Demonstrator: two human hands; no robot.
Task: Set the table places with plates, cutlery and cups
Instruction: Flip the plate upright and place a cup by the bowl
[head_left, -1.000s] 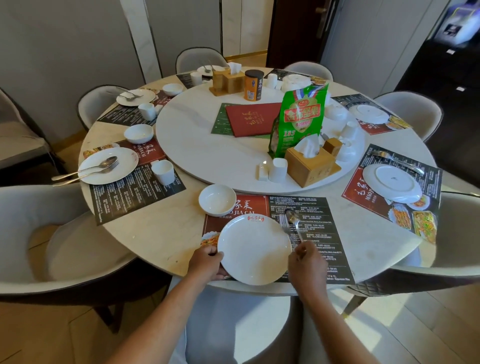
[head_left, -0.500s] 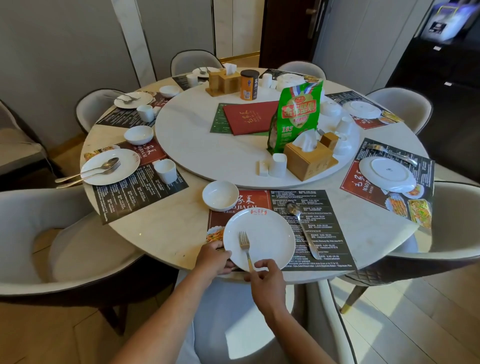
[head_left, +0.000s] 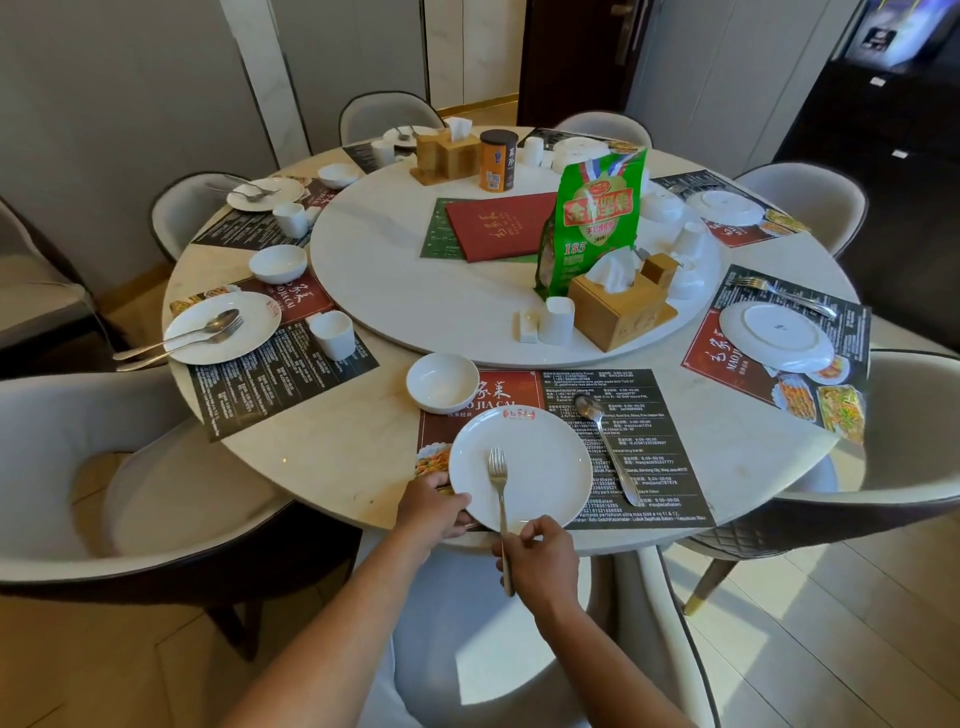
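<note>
A white plate (head_left: 540, 457) lies on the dark placemat (head_left: 654, 415) at the near place of the round table. My left hand (head_left: 434, 512) holds the plate's near left rim. My right hand (head_left: 543, 558) pinches the handle of a fork (head_left: 497, 475), whose tines rest on the plate's middle. A spoon (head_left: 605, 447) lies on the placemat just right of the plate. A small white bowl (head_left: 441, 382) stands beyond the plate. The place to the left has a plate with spoon and fork (head_left: 208, 330) and a white cup (head_left: 332, 335).
A white turntable (head_left: 395, 291) in the table's middle carries a green snack bag (head_left: 597, 218), wooden tissue boxes (head_left: 618, 312), a red menu (head_left: 498, 223), a tin and spare white cups. At the right place lie an upturned plate (head_left: 776, 336) and a fork. Grey chairs ring the table.
My right hand left the spoon on the placemat and carried the fork left onto the plate, then drew it back toward the near edge. My left hand stays on the plate's rim.
</note>
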